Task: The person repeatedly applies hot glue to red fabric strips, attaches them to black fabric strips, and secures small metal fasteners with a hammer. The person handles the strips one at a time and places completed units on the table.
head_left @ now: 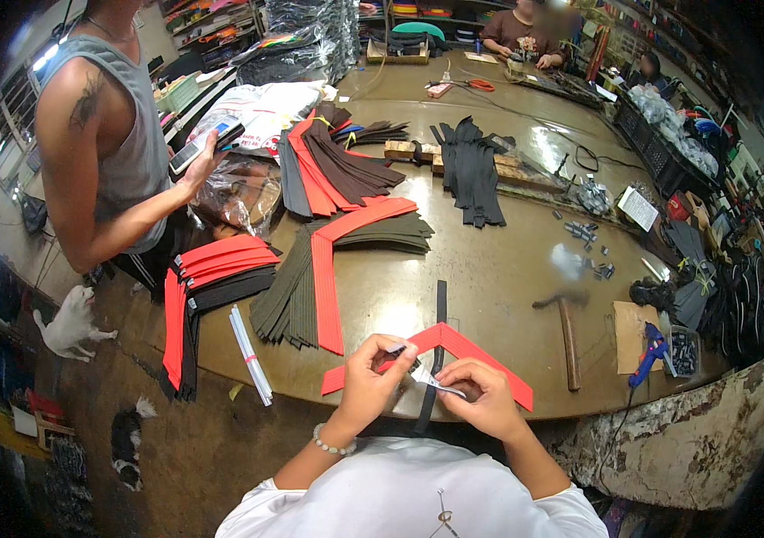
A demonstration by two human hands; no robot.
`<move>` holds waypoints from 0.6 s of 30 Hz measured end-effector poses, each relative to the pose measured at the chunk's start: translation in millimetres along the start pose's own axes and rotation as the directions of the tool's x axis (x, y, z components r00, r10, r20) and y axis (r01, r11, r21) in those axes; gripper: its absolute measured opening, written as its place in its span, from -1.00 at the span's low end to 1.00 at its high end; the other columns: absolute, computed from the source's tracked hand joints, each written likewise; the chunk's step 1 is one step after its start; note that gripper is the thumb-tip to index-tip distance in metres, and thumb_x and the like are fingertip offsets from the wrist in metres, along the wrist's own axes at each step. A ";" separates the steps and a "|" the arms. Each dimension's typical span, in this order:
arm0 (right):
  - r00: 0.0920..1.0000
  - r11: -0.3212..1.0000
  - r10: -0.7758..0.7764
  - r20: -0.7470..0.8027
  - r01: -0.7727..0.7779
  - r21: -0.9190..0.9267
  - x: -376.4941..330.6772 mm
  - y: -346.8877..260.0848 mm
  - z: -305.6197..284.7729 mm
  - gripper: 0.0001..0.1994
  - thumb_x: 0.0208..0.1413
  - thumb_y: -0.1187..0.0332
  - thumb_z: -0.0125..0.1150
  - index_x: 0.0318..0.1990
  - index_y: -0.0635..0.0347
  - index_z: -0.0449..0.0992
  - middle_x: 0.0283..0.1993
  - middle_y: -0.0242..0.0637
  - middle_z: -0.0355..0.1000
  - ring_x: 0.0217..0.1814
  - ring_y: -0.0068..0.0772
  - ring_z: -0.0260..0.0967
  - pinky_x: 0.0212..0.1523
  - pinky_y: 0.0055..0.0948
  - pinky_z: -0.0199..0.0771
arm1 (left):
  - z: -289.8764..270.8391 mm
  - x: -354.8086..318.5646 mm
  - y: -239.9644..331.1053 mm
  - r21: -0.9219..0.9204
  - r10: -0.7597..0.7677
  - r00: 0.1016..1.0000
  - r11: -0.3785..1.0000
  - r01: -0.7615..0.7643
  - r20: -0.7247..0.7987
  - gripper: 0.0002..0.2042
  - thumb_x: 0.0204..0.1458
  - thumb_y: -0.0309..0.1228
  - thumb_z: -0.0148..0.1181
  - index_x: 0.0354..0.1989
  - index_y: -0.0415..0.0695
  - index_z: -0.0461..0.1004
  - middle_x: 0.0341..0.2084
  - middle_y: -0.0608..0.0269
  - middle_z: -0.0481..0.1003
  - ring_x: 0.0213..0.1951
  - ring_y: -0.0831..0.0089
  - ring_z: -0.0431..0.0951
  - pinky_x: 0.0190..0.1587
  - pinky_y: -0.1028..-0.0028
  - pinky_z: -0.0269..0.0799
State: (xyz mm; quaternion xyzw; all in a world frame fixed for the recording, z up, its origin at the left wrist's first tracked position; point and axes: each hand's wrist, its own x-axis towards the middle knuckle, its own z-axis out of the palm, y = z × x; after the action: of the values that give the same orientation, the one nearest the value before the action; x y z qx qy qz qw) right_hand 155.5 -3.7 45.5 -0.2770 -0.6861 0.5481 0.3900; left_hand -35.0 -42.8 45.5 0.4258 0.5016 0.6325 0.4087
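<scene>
Near side of the table [490, 278], left hand [369, 373] pinching a small dark piece [412, 365], right hand [479, 394] clamped on a white slip [436, 383] just beside it! Below, a bright red, ribbed strip [506, 377] bends chevron-like over a black strip [441, 300]. Far left, red lettering marks a white bag [237, 112].

- The person wears a white top [355, 493] with short sleeves [570, 513].
- A bracelet [332, 447] of pale round beads circles the left wrist.
- A small ring-shaped detail [444, 516] marks the top's front.
- Both hands [484, 394] are bare.
</scene>
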 end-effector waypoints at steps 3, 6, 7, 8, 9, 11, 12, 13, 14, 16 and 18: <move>0.974 0.927 -0.226 -0.025 0.207 -0.314 0.2 -3.5 4.9 -0.80 -0.06 0.61 0.35 -0.23 0.32 0.57 -0.18 -0.15 0.52 -0.17 -0.30 0.53 -0.16 -0.43 0.57 | 3.7 0.6 -3.8 -0.304 -0.024 0.997 0.953 0.002 -0.069 -0.91 0.22 -0.50 0.13 -0.23 -0.18 0.34 -0.22 -0.01 0.56 -0.16 0.31 0.61 -0.06 0.35 0.53; 0.915 0.799 -0.404 -0.016 0.344 -0.494 1.1 -3.8 9.2 -0.76 -0.08 0.63 0.34 -0.19 0.30 0.59 -0.21 -0.15 0.52 -0.23 -0.22 0.53 -0.24 -0.40 0.56 | 2.7 2.4 -5.8 -0.483 -0.079 0.996 0.874 0.048 -0.045 -0.91 0.26 -0.46 0.08 -0.20 -0.15 0.31 -0.19 -0.05 0.55 -0.11 0.21 0.61 -0.02 0.28 0.54; 0.896 0.750 -0.444 0.015 0.381 -0.541 1.0 -3.2 11.1 -0.75 -0.09 0.63 0.34 -0.18 0.29 0.59 -0.22 -0.16 0.52 -0.24 -0.20 0.53 -0.26 -0.40 0.56 | 3.6 2.1 -6.5 -0.541 -0.102 0.994 0.838 0.063 -0.042 -0.91 0.26 -0.44 0.08 -0.20 -0.15 0.31 -0.18 -0.05 0.55 -0.12 0.20 0.61 -0.02 0.26 0.54; 0.881 0.723 -0.473 0.014 0.397 -0.565 0.8 -2.3 12.6 -0.74 -0.08 0.64 0.33 -0.17 0.29 0.59 -0.22 -0.15 0.52 -0.25 -0.21 0.53 -0.28 -0.40 0.56 | 4.9 1.6 -7.2 -0.619 -0.124 0.992 0.782 0.074 -0.039 -0.90 0.26 -0.42 0.08 -0.20 -0.15 0.32 -0.18 -0.04 0.55 -0.12 0.19 0.60 -0.02 0.25 0.54; 0.870 0.691 -0.491 0.037 0.415 -0.592 0.1 -1.5 14.4 -0.74 -0.08 0.64 0.32 -0.17 0.28 0.59 -0.22 -0.15 0.52 -0.26 -0.21 0.53 -0.29 -0.40 0.56 | 5.5 1.3 -7.6 -0.620 -0.127 0.990 0.782 0.064 -0.057 -0.90 0.27 -0.42 0.08 -0.20 -0.15 0.32 -0.20 -0.02 0.55 -0.12 0.21 0.60 -0.03 0.27 0.55; 0.857 0.656 -0.511 0.066 0.438 -0.615 -1.9 -0.9 17.8 -0.73 -0.08 0.66 0.30 -0.16 0.29 0.59 -0.22 -0.14 0.51 -0.28 -0.21 0.52 -0.31 -0.40 0.56 | 5.3 2.4 -7.9 -0.665 -0.133 0.987 0.746 0.035 -0.096 -0.90 0.27 -0.41 0.06 -0.20 -0.16 0.33 -0.22 0.03 0.55 -0.12 0.26 0.60 -0.06 0.31 0.58; 0.855 0.654 -0.514 0.072 0.445 -0.612 -3.4 -1.6 19.3 -0.73 -0.08 0.66 0.29 -0.16 0.30 0.58 -0.22 -0.14 0.51 -0.29 -0.20 0.52 -0.32 -0.40 0.56 | 2.5 4.6 -7.5 -0.680 -0.123 0.981 0.733 -0.009 -0.147 -0.90 0.27 -0.41 0.07 -0.18 -0.16 0.33 -0.24 0.05 0.55 -0.13 0.29 0.60 -0.08 0.35 0.59; 0.853 0.652 -0.517 0.077 0.451 -0.609 -4.5 -2.9 19.9 -0.73 -0.08 0.67 0.28 -0.16 0.31 0.58 -0.23 -0.13 0.50 -0.30 -0.19 0.51 -0.33 -0.40 0.56 | -3.1 8.1 -6.6 -0.692 -0.115 0.974 0.720 -0.055 -0.197 -0.90 0.27 -0.42 0.07 -0.17 -0.16 0.34 -0.25 0.08 0.55 -0.15 0.32 0.60 -0.09 0.39 0.60; 0.857 0.673 -0.512 0.054 0.439 -0.595 -5.5 -5.0 19.5 -0.75 -0.05 0.66 0.27 -0.15 0.33 0.58 -0.22 -0.13 0.50 -0.30 -0.22 0.51 -0.32 -0.40 0.56 | -10.2 11.3 -5.3 -0.692 -0.173 0.947 0.719 -0.066 -0.271 -0.90 0.26 -0.42 0.07 -0.16 -0.16 0.34 -0.27 0.10 0.54 -0.16 0.35 0.60 -0.11 0.43 0.61; 0.873 0.713 -0.488 0.014 0.408 -0.570 -5.6 -10.2 15.3 -0.79 0.02 0.64 0.25 -0.14 0.36 0.57 -0.22 -0.15 0.50 -0.32 -0.28 0.50 -0.31 -0.42 0.55 | -32.8 19.0 -1.5 -0.620 -0.113 0.921 0.769 -0.156 -0.372 -0.90 0.27 -0.43 0.06 -0.16 -0.18 0.34 -0.30 0.12 0.54 -0.23 0.38 0.59 -0.10 0.40 0.58; 0.991 0.997 -0.072 -0.112 0.070 -0.016 -2.5 -15.2 7.7 -0.83 0.11 0.60 0.22 -0.14 0.38 0.56 -0.24 -0.19 0.50 -0.31 -0.38 0.49 -0.28 -0.44 0.54 | -46.8 16.2 -1.1 -0.517 0.021 0.979 0.847 -0.124 -0.201 -0.86 0.27 -0.43 0.06 -0.07 -0.18 0.34 -0.31 0.15 0.52 -0.26 0.42 0.57 -0.14 0.43 0.58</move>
State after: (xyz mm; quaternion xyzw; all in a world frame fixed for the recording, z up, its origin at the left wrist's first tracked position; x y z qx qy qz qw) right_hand 151.2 -13.5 58.8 -0.2851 -0.6758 0.5132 0.4456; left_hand -84.2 -40.7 40.3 0.2548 0.3288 0.7979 0.4362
